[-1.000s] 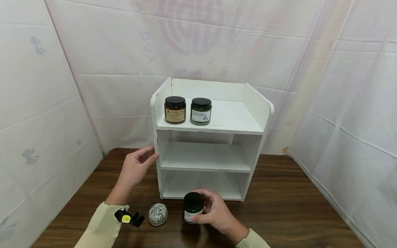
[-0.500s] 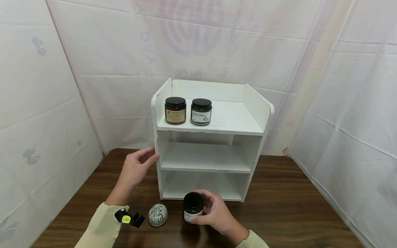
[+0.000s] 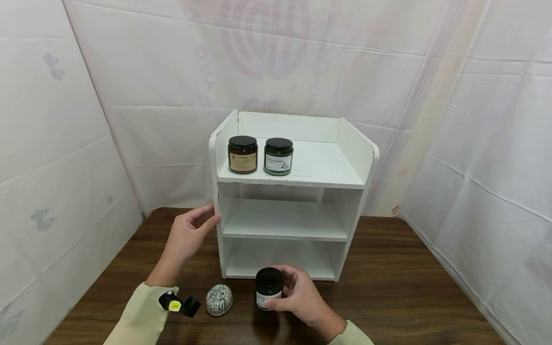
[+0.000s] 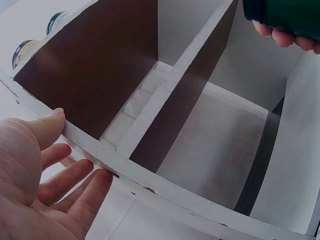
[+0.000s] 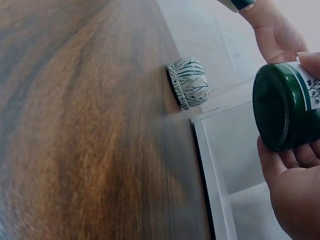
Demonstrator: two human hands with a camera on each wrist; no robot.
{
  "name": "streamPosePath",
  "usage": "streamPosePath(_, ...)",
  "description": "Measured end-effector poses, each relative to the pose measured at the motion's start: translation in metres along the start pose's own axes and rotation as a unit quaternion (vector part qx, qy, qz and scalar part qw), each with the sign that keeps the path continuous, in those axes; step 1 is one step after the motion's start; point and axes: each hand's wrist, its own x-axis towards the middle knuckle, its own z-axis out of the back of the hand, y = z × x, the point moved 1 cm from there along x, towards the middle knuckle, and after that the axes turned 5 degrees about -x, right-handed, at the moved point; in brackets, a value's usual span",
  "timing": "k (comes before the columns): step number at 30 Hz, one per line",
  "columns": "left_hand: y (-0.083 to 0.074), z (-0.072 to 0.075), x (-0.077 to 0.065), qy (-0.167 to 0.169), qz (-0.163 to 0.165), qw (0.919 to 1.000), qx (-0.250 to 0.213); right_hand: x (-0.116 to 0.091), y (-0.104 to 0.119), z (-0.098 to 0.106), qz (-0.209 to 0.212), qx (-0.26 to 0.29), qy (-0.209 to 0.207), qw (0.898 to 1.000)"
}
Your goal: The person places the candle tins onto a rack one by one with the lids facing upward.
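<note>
Green jar (image 3: 268,290) held above the brown table (image 3: 388,278), in front of the white shelf (image 3: 284,218), right hand (image 3: 302,298) curled round it, left hand (image 3: 186,237) loosely spread, thumb touching the shelf's side edge.

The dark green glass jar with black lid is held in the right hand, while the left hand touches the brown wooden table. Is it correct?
The last part is wrong: the left wrist view shows the left hand touching the white tiered shelf unit. The jar is in the right hand.
</note>
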Motion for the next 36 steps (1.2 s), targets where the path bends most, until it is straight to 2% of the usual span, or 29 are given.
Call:
streamPosePath(6,-0.0002,0.0002,0.0003,0.000,-0.003,1.0000,0.000,0.0005,0.0015,0.0004,0.001,-0.023,-0.015,1.000)
streamPosePath(21,-0.0001,0.0006,0.0008,0.000,-0.006,1.0000,0.005,0.0000,0.0017,0.0017,-0.006,-0.025,-0.033,0.999)
streamPosePath(36,-0.0008,0.0013,0.0005,0.006,0.000,1.0000,-0.007,-0.0015,0.0052,0.0050,-0.004,-0.032,-0.019,0.999)
